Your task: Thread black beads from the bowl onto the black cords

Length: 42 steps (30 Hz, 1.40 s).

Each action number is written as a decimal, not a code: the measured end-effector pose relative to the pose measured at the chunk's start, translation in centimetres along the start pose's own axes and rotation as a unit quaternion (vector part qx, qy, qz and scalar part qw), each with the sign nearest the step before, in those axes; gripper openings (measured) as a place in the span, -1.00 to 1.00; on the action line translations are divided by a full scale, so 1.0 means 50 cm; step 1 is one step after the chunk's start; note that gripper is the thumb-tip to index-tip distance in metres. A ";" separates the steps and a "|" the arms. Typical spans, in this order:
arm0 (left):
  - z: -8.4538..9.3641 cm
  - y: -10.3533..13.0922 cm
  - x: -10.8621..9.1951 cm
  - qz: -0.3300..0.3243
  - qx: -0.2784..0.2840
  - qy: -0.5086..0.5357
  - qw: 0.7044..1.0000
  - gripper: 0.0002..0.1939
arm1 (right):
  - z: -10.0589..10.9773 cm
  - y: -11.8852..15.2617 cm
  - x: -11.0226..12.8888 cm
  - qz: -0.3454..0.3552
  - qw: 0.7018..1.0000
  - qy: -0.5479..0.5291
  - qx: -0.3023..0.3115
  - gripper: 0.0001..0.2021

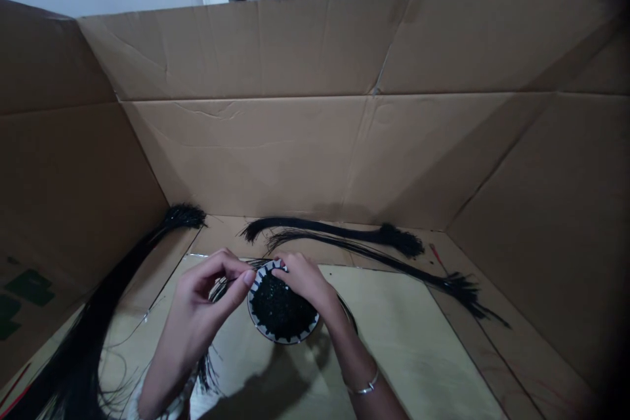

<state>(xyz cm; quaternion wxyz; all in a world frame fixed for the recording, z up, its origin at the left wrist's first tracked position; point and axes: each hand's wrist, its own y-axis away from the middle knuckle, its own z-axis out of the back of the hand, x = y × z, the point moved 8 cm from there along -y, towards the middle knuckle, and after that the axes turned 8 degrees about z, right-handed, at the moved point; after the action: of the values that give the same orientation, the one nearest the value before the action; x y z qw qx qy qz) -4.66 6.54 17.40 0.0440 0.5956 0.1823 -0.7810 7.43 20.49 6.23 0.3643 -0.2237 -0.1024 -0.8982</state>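
A round bowl (252,315) with a white, black-patterned rim stands on the pale board, full of tiny black glinting pieces (283,305), perhaps beads. My left hand (216,292) is at the bowl's left rim, thumb and index finger pinched together; what lies between the tips is too fine to make out. My right hand (302,279) reaches over the far right rim, fingers curled and thumb over the black pieces. Whether it grips the rim or something small is hidden. Thin black strands (207,371) show behind and below my left hand.
Tall cardboard walls (246,144) enclose the work board (394,341) at the back and both sides. Along the back lie a dark strand bundle (319,228) and a thinner bundle (388,261). A long thick bundle (105,295) runs down the left side.
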 end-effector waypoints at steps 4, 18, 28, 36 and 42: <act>0.005 -0.002 0.008 0.013 -0.003 0.015 1.000 -0.76 | -0.070 -0.023 -0.036 -0.040 0.993 0.083 0.080 -0.72; 0.004 0.004 0.007 0.029 0.000 0.016 0.999 -0.74 | -0.139 -0.046 -0.071 -0.056 0.983 0.105 0.138 -0.71; 0.007 0.011 -0.009 0.004 0.010 0.007 1.000 -0.77 | -0.093 -0.047 -0.079 -0.006 0.995 -0.087 0.048 -0.91; -0.008 0.010 0.001 0.025 0.025 -0.003 0.999 -0.73 | -0.001 -0.024 -0.025 0.095 0.932 -0.345 -0.057 -0.89; -0.030 0.000 0.014 0.034 0.047 -0.017 0.998 -0.72 | 0.079 0.030 0.015 0.159 0.790 -0.572 -0.153 -0.77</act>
<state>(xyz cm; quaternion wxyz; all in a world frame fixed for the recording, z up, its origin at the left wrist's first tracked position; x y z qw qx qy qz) -3.50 7.15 16.41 0.0458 0.5895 0.1245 -0.7968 9.31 20.31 10.09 0.3374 -0.7628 -0.1168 -0.5391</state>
